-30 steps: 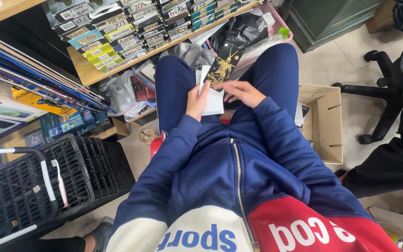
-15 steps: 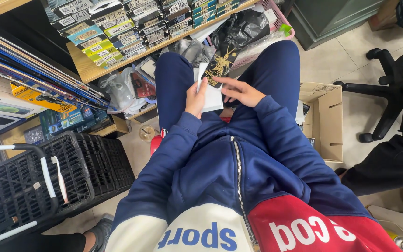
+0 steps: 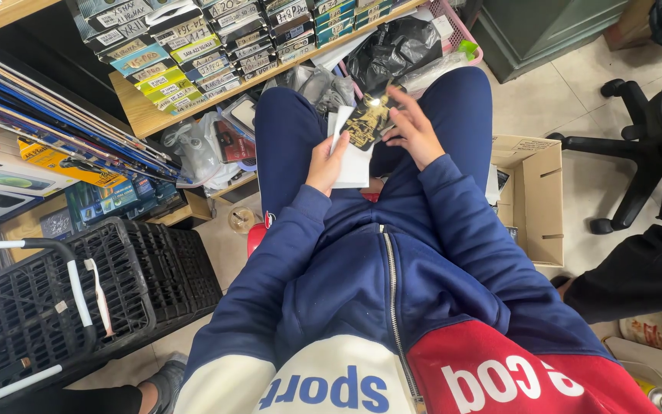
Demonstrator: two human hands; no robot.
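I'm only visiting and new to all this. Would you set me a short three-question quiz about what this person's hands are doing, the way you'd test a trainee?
1. True or false: the left hand holds a flat white paper sleeve.
2. What does the right hand touch? A) the black plastic crate B) a small black card with a gold pattern C) the open brown cardboard box
3. Fill in: both hands work above the person's ____, clad in blue trousers.

Key: 1 true; 2 B; 3 lap.
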